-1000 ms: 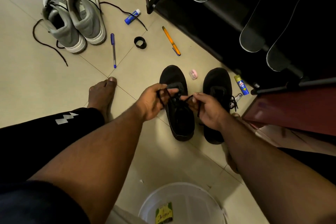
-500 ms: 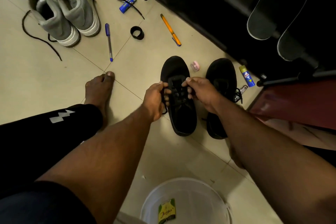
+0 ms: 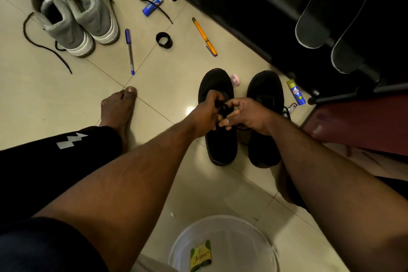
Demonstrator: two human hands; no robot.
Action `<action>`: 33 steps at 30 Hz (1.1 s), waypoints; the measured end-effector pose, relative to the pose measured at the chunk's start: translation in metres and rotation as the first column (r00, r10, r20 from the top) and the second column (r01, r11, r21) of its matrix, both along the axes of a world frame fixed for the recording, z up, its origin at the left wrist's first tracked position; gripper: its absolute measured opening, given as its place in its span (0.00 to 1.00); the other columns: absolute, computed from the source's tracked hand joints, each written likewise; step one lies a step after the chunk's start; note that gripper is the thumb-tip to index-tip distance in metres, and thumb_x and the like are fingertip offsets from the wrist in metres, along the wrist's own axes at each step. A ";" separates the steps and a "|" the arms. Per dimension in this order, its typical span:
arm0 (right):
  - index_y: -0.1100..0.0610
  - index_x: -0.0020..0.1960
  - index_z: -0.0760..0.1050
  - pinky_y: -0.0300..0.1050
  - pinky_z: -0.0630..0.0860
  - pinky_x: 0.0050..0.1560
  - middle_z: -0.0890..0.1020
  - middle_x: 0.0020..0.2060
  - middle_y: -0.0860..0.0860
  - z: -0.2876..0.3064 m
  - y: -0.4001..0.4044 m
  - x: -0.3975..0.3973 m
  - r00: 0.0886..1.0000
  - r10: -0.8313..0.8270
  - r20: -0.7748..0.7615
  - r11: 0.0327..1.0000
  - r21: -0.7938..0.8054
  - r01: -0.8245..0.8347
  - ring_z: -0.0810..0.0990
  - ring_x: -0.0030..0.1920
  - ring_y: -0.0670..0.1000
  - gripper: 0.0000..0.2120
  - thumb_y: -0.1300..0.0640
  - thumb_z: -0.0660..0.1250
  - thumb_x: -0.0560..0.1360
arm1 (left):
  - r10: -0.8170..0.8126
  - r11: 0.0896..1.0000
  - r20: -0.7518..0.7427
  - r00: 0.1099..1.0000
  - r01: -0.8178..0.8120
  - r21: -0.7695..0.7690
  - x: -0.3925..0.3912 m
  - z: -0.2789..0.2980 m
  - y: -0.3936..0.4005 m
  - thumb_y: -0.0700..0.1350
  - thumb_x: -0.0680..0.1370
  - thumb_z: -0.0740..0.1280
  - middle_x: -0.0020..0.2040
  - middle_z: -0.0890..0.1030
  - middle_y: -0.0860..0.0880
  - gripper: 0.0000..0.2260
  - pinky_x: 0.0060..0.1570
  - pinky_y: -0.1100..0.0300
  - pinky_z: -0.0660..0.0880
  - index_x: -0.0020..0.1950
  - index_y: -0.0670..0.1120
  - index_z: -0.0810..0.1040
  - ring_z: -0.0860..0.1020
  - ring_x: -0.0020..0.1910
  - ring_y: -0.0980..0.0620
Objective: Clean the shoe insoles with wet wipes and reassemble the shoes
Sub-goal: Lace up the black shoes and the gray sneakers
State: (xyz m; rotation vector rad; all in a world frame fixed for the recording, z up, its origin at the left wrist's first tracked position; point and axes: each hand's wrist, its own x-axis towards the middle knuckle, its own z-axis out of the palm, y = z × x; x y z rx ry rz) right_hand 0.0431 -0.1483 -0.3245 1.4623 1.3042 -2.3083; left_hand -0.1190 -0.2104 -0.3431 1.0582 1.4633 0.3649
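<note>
Both hands pinch the black lace (image 3: 223, 110) over the tongue of the left black shoe (image 3: 219, 139): the left hand (image 3: 206, 115) and the right hand (image 3: 246, 115) meet fingertip to fingertip, fingers curled round the cord, apparently forming or tightening a knot. This shoe stands on the tiled floor (image 3: 66, 99) in the middle of the scene, toe pointing far. Its partner, the right black shoe (image 3: 265, 121), stands just beside it on the right, partly covered by the right forearm; whether it is already tied cannot be told.

Judged from this arrangement, reassembly of the black pair is near its end, lacing being the step in hand. The grey pair of sneakers (image 3: 75, 13) at far left has its laces trailing loose across the floor, so it appears to await lacing. Four insoles (image 3: 313, 26) lean on the dark shoe rack (image 3: 254, 13) at far right; whether these are cleaned, or which shoes they belong to, is not shown.

Scattered between the pairs lie a blue pen (image 3: 129, 51), an orange pen (image 3: 204, 36), a black band (image 3: 164, 40), a blue tube (image 3: 152, 5) and a small spray can (image 3: 296, 92). Nearest the viewer stands a white bucket (image 3: 254, 240) containing a green-and-yellow packet (image 3: 200, 255).
</note>
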 end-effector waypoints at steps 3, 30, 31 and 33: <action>0.63 0.52 0.76 0.46 0.80 0.48 0.86 0.42 0.57 0.000 0.001 0.001 0.999 0.010 0.033 0.998 0.069 -0.012 0.84 0.42 0.54 0.11 0.68 0.72 0.71 | -0.072 0.997 0.004 0.997 0.072 -0.016 0.000 -0.002 0.002 0.35 0.80 0.61 0.42 0.75 0.43 0.18 0.33 0.63 0.73 0.67 0.48 0.60 0.73 0.36 0.51; 0.55 0.37 0.69 0.47 0.74 0.43 0.77 0.37 0.56 0.000 -0.001 -0.013 0.966 0.218 0.138 0.934 0.259 -0.247 0.76 0.39 0.52 0.13 0.67 0.71 0.71 | 0.729 0.676 0.179 0.660 -0.654 -0.340 0.016 0.004 -0.003 0.52 0.81 0.66 0.30 0.75 0.47 0.13 0.25 0.62 0.69 0.41 0.45 0.73 0.71 0.24 0.52; 0.55 0.37 0.70 0.47 0.74 0.43 0.77 0.37 0.56 0.002 0.001 -0.009 0.981 0.161 0.110 0.966 0.185 -0.179 0.76 0.40 0.52 0.13 0.67 0.71 0.71 | 0.701 0.707 0.181 0.689 -0.641 -0.299 0.014 0.007 -0.004 0.53 0.81 0.66 0.29 0.75 0.49 0.16 0.28 0.61 0.71 0.38 0.45 0.74 0.72 0.25 0.53; 0.55 0.36 0.69 0.44 0.73 0.41 0.76 0.34 0.54 0.000 -0.002 -0.002 0.998 -0.011 0.068 0.997 0.078 0.006 0.76 0.38 0.51 0.14 0.68 0.71 0.72 | 0.535 0.842 0.114 0.837 -0.518 -0.153 0.006 0.006 -0.008 0.57 0.80 0.66 0.26 0.72 0.51 0.22 0.33 0.61 0.70 0.31 0.45 0.72 0.71 0.26 0.55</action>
